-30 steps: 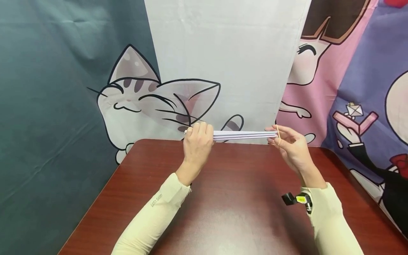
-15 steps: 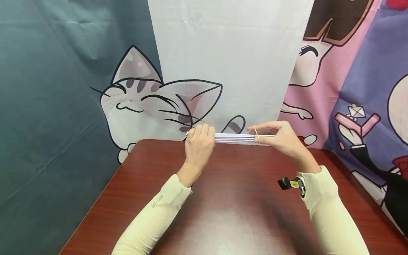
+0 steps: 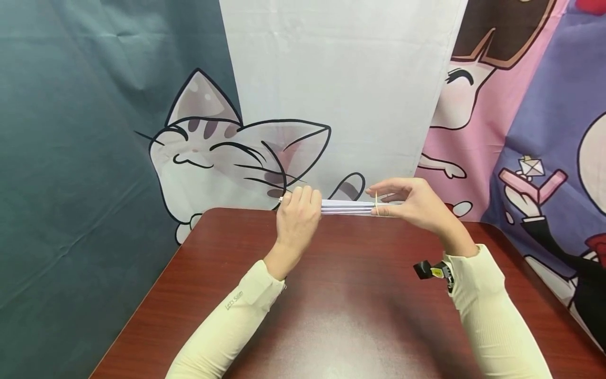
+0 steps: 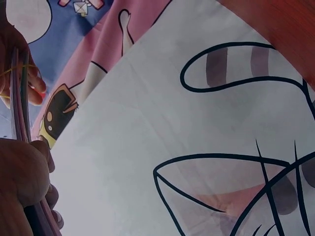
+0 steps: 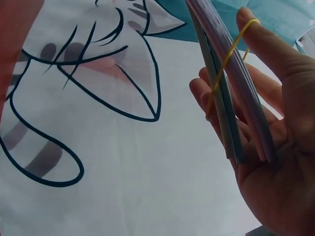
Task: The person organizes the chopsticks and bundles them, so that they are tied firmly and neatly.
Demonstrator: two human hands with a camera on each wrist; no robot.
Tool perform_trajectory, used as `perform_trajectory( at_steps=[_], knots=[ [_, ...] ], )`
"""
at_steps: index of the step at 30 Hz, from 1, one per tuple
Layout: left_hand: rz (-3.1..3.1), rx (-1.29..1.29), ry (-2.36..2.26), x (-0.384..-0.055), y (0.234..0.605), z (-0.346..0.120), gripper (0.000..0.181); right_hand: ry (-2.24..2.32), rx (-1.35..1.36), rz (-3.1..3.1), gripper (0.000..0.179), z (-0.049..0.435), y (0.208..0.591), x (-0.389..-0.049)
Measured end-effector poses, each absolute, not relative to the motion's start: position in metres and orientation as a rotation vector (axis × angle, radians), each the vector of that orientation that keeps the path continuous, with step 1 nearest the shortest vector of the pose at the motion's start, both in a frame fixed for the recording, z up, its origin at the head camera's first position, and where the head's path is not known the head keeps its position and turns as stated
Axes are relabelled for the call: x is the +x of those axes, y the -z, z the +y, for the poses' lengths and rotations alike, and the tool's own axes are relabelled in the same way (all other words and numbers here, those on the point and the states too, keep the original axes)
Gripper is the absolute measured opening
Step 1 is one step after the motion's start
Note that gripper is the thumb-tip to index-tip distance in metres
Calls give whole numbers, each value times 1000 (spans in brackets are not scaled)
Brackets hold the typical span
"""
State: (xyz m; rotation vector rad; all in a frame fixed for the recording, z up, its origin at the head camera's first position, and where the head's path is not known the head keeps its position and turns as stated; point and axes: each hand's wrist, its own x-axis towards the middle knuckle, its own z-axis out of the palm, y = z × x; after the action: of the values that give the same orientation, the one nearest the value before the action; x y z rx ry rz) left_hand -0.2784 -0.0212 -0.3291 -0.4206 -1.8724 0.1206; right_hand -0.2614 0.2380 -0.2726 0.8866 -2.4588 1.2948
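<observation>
A thin stack of notebook-like sheets (image 3: 347,209), seen edge-on with white and lilac edges, is held level above the far part of the table. My left hand (image 3: 298,218) grips its left end, fingers wrapped over the top. At the other end, my right hand (image 3: 416,205) holds a yellow rubber band (image 5: 227,61) stretched around the stack. The band runs over the thumb tip and the fingertips in the right wrist view, with the stack passing through the loop. In the left wrist view, the stack's edges (image 4: 19,113) show between both hands.
A reddish-brown wooden table (image 3: 331,295) lies below the hands. Behind it hangs a cloth backdrop (image 3: 379,95) with a cartoon cat and figures. A small black device with a yellow label (image 3: 436,272) is strapped to the right wrist.
My right hand has moved left along the stack, carrying the rubber band from the stack's right end inward. My left hand keeps its grip almost unmoved.
</observation>
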Motion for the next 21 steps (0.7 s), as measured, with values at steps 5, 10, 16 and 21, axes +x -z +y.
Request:
perform_trajectory(
  at_steps=[5,10,16,21],
  knots=[
    [-1873,-420,-125,-278,328,-20,24,-1107,885,-2478,38,234,268,-255],
    [-1865,-418,-122,-277,328,-18,25,-895,933,-2406,42,227,263,-246],
    [-1868,-410,-132,-275,329,-16,26,-781,1074,-2193,51,217,267,-239],
    [-1885,-394,-139,-275,330,-15,25,-919,1075,-2052,53,207,276,-234]
  ],
)
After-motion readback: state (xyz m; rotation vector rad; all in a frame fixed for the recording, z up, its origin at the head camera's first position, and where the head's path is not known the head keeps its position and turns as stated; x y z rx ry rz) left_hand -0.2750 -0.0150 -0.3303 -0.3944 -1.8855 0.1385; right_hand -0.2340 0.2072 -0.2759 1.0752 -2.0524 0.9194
